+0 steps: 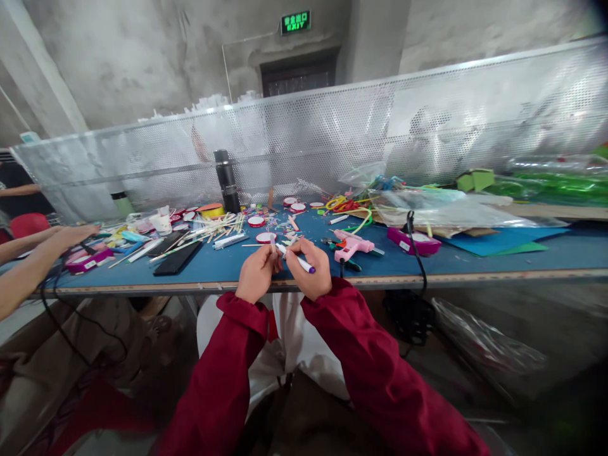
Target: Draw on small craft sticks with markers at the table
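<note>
Just over the table's front edge, my left hand [256, 272] pinches a small pale strip [272, 242] upright between its fingertips; its kind is too small to make out. Close beside it, my right hand [311, 269] is closed around a white marker pen [302, 261] with a purple end pointing down to the right. The pen's other end lies near the left fingers, and I cannot tell whether it touches the strip. To the right of my hands lies a pink glue gun [352, 246]. Behind them is a round red-rimmed white disc [266, 237].
Beyond my hands are a black bottle [227, 180], thin wooden sticks [223, 227] and a black phone [178, 258]. Plastic bags [427, 206] and a purple box [414, 241] with a cable sit right. At left, a co-worker's hand [78, 235] reaches over the blue table [498, 263].
</note>
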`<act>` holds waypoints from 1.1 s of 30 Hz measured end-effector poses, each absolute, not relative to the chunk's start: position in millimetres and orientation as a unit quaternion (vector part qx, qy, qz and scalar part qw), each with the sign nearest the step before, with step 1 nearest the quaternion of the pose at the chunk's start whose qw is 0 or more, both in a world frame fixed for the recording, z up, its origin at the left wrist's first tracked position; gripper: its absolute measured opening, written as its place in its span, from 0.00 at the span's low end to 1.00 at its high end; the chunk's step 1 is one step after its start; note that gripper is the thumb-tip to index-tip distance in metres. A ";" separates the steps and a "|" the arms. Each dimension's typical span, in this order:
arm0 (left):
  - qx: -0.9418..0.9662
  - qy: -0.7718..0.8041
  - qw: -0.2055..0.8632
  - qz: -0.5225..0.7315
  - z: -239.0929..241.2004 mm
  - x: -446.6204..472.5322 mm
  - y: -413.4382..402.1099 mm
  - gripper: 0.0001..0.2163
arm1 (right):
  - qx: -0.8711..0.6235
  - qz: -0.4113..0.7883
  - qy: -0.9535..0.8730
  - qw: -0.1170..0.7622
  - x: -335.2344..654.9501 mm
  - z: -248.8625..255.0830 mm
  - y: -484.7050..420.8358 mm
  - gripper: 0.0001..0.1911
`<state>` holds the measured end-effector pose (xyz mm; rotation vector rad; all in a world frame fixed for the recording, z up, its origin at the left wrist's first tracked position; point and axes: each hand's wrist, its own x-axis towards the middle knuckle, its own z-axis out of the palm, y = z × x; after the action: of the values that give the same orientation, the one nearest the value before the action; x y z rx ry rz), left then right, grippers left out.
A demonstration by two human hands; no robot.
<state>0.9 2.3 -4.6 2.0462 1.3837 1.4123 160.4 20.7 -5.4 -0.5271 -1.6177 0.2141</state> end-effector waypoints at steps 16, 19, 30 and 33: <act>0.709 0.479 0.150 0.495 -4.6 1.1 2.2 0.10 | -0.231 0.094 -0.716 0.652 160.9 -4.8 19.6 0.07; 0.708 0.480 0.152 0.495 -4.8 1.1 2.5 0.10 | -0.233 0.095 -0.716 0.651 160.8 -5.0 19.6 0.07; 0.712 0.472 0.159 0.495 -5.7 0.1 3.4 0.11 | -0.235 0.100 -0.716 0.650 161.1 -4.8 19.9 0.08; 0.712 0.475 0.155 0.494 -4.7 0.0 3.2 0.11 | -0.233 0.103 -0.714 0.652 160.9 -4.4 19.6 0.08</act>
<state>0.0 3.2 -4.7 2.0392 1.3600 1.4154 160.9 19.6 -4.4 -0.5279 -1.6205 0.2327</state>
